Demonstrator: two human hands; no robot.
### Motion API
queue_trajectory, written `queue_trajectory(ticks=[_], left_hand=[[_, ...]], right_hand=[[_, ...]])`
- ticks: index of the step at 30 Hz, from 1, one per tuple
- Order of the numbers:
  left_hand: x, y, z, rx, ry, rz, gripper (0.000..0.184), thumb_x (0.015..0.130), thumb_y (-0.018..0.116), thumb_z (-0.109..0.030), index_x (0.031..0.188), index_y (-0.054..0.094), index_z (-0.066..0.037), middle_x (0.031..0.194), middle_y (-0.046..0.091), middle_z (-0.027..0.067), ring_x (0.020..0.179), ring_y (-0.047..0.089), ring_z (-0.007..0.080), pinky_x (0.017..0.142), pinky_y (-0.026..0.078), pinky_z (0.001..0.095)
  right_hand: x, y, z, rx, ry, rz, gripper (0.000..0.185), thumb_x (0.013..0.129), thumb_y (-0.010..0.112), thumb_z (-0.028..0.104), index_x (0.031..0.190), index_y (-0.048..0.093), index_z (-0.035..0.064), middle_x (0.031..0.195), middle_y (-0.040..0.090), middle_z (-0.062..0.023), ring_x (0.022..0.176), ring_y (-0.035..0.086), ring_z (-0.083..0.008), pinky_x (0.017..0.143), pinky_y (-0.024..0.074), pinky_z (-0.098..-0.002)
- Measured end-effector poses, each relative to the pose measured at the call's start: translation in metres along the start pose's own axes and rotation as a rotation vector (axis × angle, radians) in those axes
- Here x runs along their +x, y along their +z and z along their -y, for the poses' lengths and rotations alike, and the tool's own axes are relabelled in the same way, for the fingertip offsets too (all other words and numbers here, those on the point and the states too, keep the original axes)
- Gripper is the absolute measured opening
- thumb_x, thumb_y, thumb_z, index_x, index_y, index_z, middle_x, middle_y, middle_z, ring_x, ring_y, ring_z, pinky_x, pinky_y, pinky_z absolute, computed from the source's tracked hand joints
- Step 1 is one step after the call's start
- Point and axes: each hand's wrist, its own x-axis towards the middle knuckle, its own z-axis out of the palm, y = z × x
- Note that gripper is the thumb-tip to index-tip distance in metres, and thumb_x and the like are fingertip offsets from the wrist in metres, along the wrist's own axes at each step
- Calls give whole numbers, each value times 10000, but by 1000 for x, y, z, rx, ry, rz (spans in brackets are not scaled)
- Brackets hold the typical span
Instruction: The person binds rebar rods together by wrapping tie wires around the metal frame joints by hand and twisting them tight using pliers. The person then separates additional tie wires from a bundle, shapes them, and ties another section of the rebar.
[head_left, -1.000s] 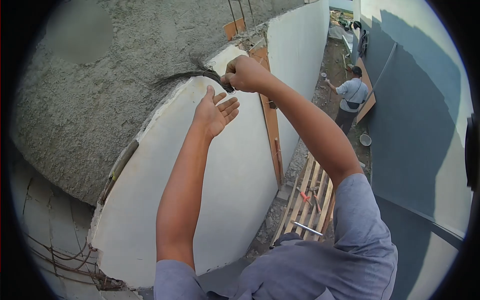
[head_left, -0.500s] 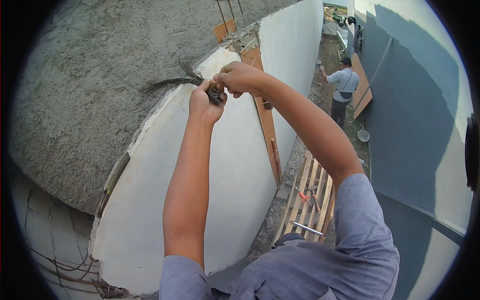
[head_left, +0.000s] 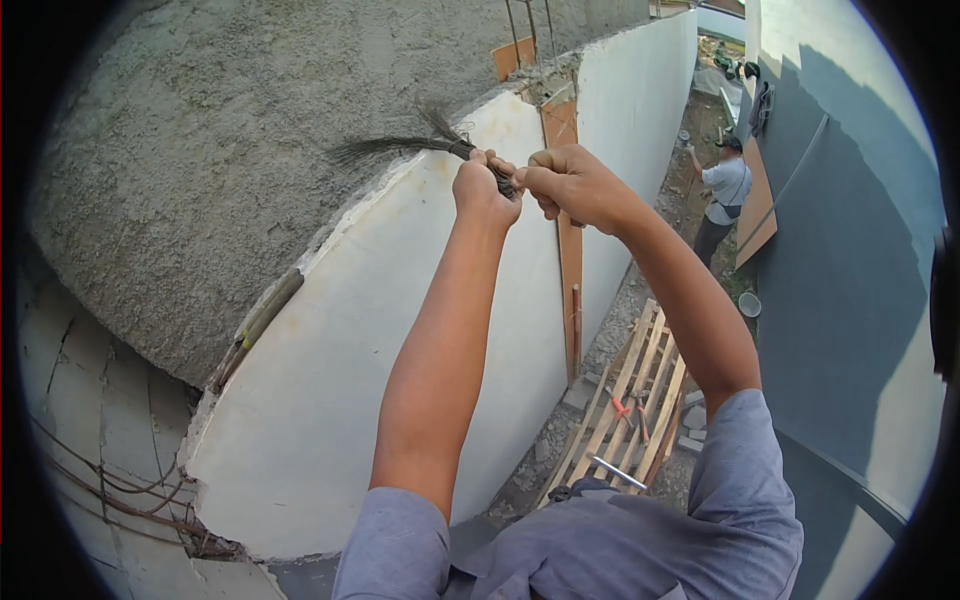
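Note:
A bundle of thin dark wires [head_left: 440, 146] fans out to the left over the broken top edge of the white wall [head_left: 400, 320]. My left hand [head_left: 487, 188] is wrapped round the bundle's looped right end. Close beside it, my right hand [head_left: 575, 188] is closed, with thumb and forefinger pinched near the loops. What the right fingers pinch is too small to make out.
Below on the right is a slatted wooden platform [head_left: 625, 400] with red-handled tools [head_left: 620, 408]. A co-worker [head_left: 727, 195] stands in the passage by a leaning brown board [head_left: 757, 205]. Rough grey concrete [head_left: 230, 150] lies upper left; bent rebar [head_left: 130, 500] sticks out lower left.
My left hand was open below the bundle and has closed round it. My right hand let go of the bundle's end and moved right, now pinched beside it. The view has shifted.

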Motion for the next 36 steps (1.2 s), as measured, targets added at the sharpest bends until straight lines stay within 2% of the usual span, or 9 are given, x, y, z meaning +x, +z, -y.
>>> queue_trajectory(ticks=[5, 8, 14, 20, 24, 28, 29, 33, 36], left_hand=[[-1, 9, -1, -41, -17, -3, 211, 1067, 336, -246, 969, 460, -105, 655, 472, -6, 565, 456, 124, 525, 371, 298], [-3, 9, 6, -38, -21, 21, 221, 1072, 330, -265, 984, 454, -103, 709, 496, 12, 603, 483, 144, 541, 390, 314], [-8, 19, 21, -13, -18, 32, 239, 1075, 359, -321, 996, 446, -113, 781, 515, 31, 672, 530, 172, 584, 420, 345], [-14, 13, 19, -30, -66, 76, 399, 1036, 387, -497, 1009, 393, -99, 861, 540, 78, 746, 591, 216, 659, 498, 386], [-24, 9, 14, 45, -47, 23, 500, 1021, 421, -506, 1224, 373, -51, 944, 541, 131, 825, 609, 253, 723, 527, 446], [-29, 1, 13, 86, -90, 21, 621, 1015, 440, -512, 1317, 318, 17, 1048, 504, 180, 886, 610, 286, 815, 524, 493], [-25, 0, 12, 76, -117, 37, 407, 1054, 402, -416, 1230, 369, -51, 935, 556, 123, 853, 624, 264, 756, 552, 457], [5, -9, 10, 96, -18, 77, 276, 1078, 357, -220, 1040, 490, 20, 919, 632, 177, 824, 636, 278, 743, 604, 429], [0, 0, 1, 80, 31, 63, 280, 1074, 367, -232, 1059, 483, 23, 933, 626, 180, 850, 644, 285, 749, 607, 426]], right_hand=[[-141, -41, 2, 162, -291, -246, 367, 896, 569, 112, 591, 370, 67, 554, 403, 19, 489, 374, -66, 461, 333, -265], [-233, -95, -19, 487, -425, -531, 355, 939, 528, 135, 647, 327, 138, 594, 325, 20, 476, 297, -79, 487, 376, -275], [-373, -134, -75, 520, -461, -1095, 319, 997, 470, 127, 694, 372, 130, 636, 302, 15, 561, 325, -94, 570, 364, -283], [-395, -82, -117, 410, 16, -1368, 325, 997, 509, 139, 684, 426, 122, 627, 373, 18, 543, 364, -91, 558, 387, -287], [-386, -52, -159, 132, 408, -1223, 343, 947, 596, 157, 639, 453, 106, 568, 442, 8, 483, 415, -79, 472, 385, -261], [-363, -28, -175, 66, 480, -1091, 356, 931, 603, 150, 606, 477, 81, 521, 459, 9, 445, 437, -77, 442, 367, -265], [-360, -24, -179, 69, 485, -1072, 361, 930, 603, 149, 600, 477, 80, 520, 463, 9, 445, 437, -76, 443, 366, -264], [-344, -7, -191, 81, 494, -984, 373, 926, 607, 150, 584, 476, 76, 521, 475, 9, 450, 444, -69, 446, 366, -262], [-340, 4, -191, 95, 503, -935, 369, 914, 624, 164, 587, 485, 67, 532, 483, 14, 461, 447, -61, 446, 357, -267]])
